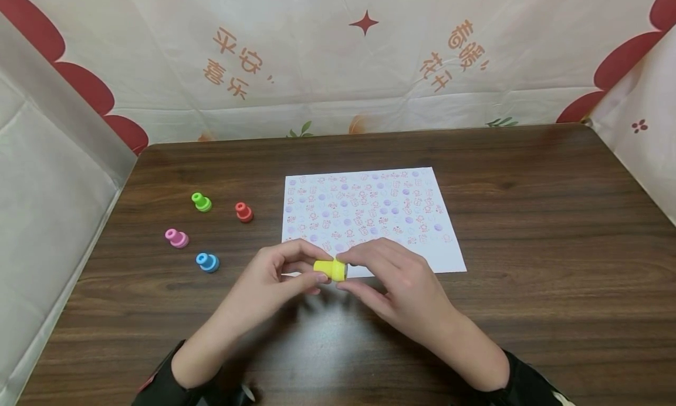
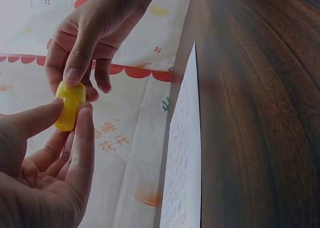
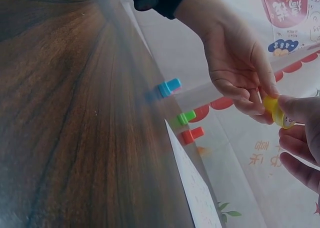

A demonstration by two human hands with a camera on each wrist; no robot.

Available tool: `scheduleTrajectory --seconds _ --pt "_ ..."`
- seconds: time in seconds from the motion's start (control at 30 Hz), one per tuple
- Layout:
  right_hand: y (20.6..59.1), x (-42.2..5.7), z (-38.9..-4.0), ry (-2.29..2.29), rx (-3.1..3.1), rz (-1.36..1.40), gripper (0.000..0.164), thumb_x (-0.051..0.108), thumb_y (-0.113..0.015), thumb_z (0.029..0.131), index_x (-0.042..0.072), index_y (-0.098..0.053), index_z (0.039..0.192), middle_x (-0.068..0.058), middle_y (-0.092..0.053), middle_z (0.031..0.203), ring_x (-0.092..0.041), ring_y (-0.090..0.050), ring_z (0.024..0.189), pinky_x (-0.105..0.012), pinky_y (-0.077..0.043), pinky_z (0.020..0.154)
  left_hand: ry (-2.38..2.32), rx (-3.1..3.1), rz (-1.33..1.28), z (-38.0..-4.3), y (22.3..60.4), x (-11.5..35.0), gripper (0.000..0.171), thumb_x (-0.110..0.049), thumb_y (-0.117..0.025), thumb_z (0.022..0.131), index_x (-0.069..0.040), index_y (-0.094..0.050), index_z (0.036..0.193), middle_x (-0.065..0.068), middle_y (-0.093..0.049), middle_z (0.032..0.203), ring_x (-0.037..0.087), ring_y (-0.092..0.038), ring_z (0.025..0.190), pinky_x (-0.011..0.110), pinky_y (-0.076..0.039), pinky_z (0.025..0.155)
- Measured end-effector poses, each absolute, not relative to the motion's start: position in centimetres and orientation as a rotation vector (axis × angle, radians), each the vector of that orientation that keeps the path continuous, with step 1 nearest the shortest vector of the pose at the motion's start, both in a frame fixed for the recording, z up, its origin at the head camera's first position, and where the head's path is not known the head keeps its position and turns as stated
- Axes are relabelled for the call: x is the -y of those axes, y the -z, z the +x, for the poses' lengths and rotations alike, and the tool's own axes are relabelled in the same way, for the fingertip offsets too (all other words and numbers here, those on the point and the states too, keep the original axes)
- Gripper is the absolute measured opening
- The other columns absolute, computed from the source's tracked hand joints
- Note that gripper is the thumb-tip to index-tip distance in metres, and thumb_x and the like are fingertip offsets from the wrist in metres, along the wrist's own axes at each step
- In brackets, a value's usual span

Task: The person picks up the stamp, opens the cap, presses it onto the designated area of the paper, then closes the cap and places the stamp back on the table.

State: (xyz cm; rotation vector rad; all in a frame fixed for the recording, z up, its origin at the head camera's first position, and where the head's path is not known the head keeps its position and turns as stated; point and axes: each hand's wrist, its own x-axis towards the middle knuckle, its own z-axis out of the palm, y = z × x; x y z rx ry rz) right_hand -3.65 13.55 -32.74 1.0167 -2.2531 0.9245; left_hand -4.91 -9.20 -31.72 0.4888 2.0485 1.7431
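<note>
A small yellow stamp is held sideways above the near edge of a printed white sheet. My left hand pinches its narrow handle between thumb and fingers. On the wider end, the thumb and fingertips of my right hand grip the rim. The right wrist view shows a pale end face with small marks on it. Rows of red and purple prints cover most of the sheet.
Left of the sheet, green, red, pink and blue stamps stand on the dark wooden table. A pale patterned cloth hangs behind the table's far edge.
</note>
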Motion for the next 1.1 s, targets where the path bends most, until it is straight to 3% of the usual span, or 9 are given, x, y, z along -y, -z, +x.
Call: scheduleTrajectory --seconds 0.2,0.5,0.77,1.1 --pt "32.8 -13.6 -3.6 -0.907 2.266 1.015 0.029 0.036 -0.066 0.096 0.009 -0.069 0.107 0.001 -0.072 0.098 -0.013 -0.068 0.090 -0.029 -0.059 0.076 -1.707 -2.132 0.484 -4.9 31.7 9.0 0.018 -0.008 -0.070 0.092 -0.002 -0.068 0.109 0.014 -0.072 0.097 0.022 -0.071 0.080 0.031 -0.061 0.072" --pt "33.1 -13.3 -3.7 -0.850 2.315 0.992 0.033 0.032 -0.076 0.088 0.010 -0.068 0.111 0.001 -0.070 0.105 -0.014 -0.067 0.099 -0.031 -0.059 0.083 -1.671 -2.225 0.471 -4.8 31.8 8.6 0.018 -0.013 -0.074 0.090 -0.008 -0.068 0.107 0.008 -0.072 0.103 0.013 -0.069 0.091 0.026 -0.060 0.070" --pt "33.0 -12.8 -3.7 -0.795 2.334 0.997 0.026 0.034 -0.068 0.095 0.013 -0.069 0.111 0.003 -0.070 0.105 -0.013 -0.065 0.099 -0.030 -0.059 0.081 -1.629 -2.267 0.481 -4.8 31.9 8.1 0.018 -0.017 -0.075 0.090 -0.010 -0.068 0.104 0.006 -0.073 0.100 0.014 -0.069 0.092 0.027 -0.060 0.070" --pt "33.0 -12.8 -3.7 -0.778 2.351 1.003 0.024 0.027 -0.072 0.093 0.013 -0.069 0.112 0.002 -0.070 0.104 -0.013 -0.065 0.097 -0.029 -0.059 0.080 -1.614 -2.274 0.494 -4.9 31.9 7.9 0.020 -0.017 -0.076 0.089 -0.011 -0.069 0.106 0.005 -0.073 0.097 0.013 -0.068 0.089 0.027 -0.061 0.070"
